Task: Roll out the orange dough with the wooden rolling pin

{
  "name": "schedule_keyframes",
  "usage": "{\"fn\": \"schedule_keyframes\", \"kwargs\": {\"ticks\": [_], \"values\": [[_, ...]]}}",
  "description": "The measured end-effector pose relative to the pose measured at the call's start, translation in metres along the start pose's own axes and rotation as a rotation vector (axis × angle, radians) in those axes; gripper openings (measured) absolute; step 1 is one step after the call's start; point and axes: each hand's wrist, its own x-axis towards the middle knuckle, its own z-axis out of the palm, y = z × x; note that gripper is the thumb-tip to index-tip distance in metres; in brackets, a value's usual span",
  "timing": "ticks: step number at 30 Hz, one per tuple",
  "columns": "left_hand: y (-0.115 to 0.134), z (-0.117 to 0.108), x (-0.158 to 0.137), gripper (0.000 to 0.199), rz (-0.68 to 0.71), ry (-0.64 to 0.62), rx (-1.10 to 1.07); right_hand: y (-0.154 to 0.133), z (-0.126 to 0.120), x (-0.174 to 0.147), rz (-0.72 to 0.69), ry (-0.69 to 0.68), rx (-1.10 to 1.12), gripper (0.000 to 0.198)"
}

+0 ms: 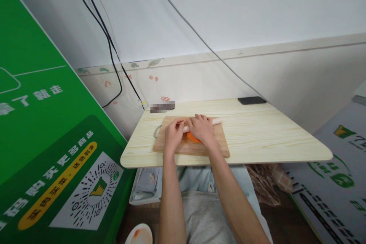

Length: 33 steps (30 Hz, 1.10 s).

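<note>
A pale rolling pin (217, 121) lies slantwise across a wooden cutting board (191, 150). Under it is a flat orange piece (193, 137), partly covered; it looks like dough or clay. My right hand (201, 127) rests over the middle of the pin, palm down, its fingers bent over the far side. At the pin's left end, my left hand (174, 134) is curled with thumb and fingers close together around that end. The fingers hide part of the pin and the board behind it.
A black phone (252, 100) lies at the table's (274, 137) back right. A blurred dark item (162, 107) sits at the back left. Cables hang along the wall. Below are a white drawer (145, 185) and a stained white bowl (139, 234); a green panel (37, 84) stands left.
</note>
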Motion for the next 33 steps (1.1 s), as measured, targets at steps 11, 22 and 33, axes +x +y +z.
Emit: {"fn": "schedule_keyframes", "kwargs": {"ticks": [11, 22, 33], "values": [[0.000, 0.001, 0.001, 0.017, -0.019, -0.005, 0.009, 0.003, 0.010, -0.027, 0.025, 0.109, 0.047, 0.051], [0.001, 0.000, 0.001, 0.018, -0.011, -0.001, 0.012, 0.005, 0.013, -0.015, 0.008, 0.134, 0.087, 0.052], [0.000, 0.000, 0.001, 0.019, -0.002, -0.007, 0.003, 0.014, 0.016, -0.021, -0.056, 0.138, 0.115, 0.047]]}}
